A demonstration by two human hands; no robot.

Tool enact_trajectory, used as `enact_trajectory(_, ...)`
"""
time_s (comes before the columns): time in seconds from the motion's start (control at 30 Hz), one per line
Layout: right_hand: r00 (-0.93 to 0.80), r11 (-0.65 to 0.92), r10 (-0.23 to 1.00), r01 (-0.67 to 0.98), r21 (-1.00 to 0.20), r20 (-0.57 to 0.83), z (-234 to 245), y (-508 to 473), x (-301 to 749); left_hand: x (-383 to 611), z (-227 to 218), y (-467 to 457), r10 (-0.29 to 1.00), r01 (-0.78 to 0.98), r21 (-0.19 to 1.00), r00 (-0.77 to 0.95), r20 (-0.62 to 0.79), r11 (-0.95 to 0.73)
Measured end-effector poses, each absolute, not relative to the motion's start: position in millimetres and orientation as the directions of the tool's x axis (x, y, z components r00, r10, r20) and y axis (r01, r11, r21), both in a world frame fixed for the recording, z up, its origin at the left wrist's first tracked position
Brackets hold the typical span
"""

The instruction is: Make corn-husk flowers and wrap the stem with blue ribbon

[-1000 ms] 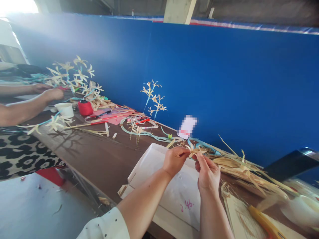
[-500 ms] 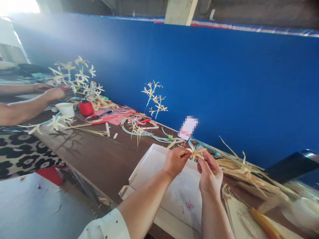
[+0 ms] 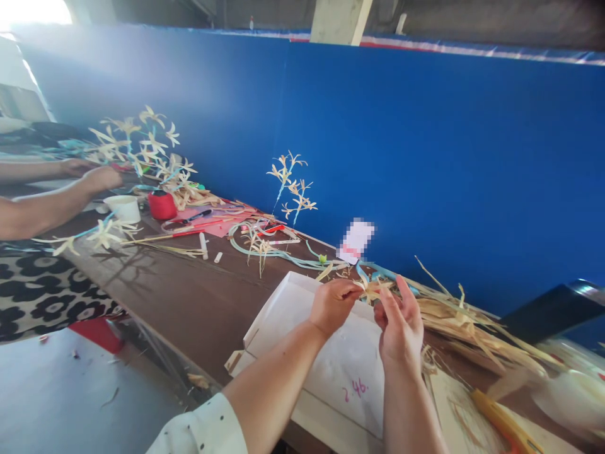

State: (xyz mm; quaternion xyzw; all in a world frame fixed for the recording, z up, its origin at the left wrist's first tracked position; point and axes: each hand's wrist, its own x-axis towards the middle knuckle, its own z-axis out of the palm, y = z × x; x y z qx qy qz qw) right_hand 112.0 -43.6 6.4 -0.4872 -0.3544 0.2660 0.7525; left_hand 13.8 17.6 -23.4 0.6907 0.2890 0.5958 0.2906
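Up come the fingers of our right hand (image 3: 401, 328), spread now just beside the cream, star-shaped, dry-leaf flower (image 3: 372, 291); our left hand (image 3: 333, 307) pinches its left side, petals pointing right, near the white cardboard box (image 3: 350, 353).

2 wearer's hands (image 3: 333, 306), 2 co-worker's hands (image 3: 101, 180), 1 held pale flower (image 3: 372, 291), 2 flower sprays (image 3: 284, 177) against 1 blue partition (image 3: 425, 157), 1 white carton (image 3: 350, 353), 1 red spool (image 3: 162, 207), 1 cup (image 3: 123, 209) beside it
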Motion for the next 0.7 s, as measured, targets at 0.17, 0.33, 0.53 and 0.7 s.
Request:
enact_trajectory(0.17, 0.626, 0.387, 0.726, -0.031, -0.921, 0.284, 5.2, -41.0, 113.0, 13.7, -22.6, 14.8, 0.74, 0.03, 0.744, 0.143, 0.658, -0.668)
enact_trajectory(0.33, 0.63, 0.407, 0.715, -0.024, -0.913, 0.302, 2.2, -39.0, 115.4, 13.2, -22.2, 14.4, 0.733, 0.029, 0.741, 0.176, 0.657, -0.671)
enact_trajectory(0.53, 0.628, 0.401, 0.714, -0.005, -0.916, 0.31, 1.0, -38.2, 118.1, 12.1, -20.7, 13.3, 0.731, 0.05, 0.738, 0.199, 0.653, -0.673)
enact_trajectory(0.7, 0.633, 0.371, 0.711, 0.034, -0.928, 0.307, 2.5, -39.5, 118.0, 12.6, -22.2, 13.0, 0.724, 0.042, 0.734, 0.214, 0.656, -0.678)
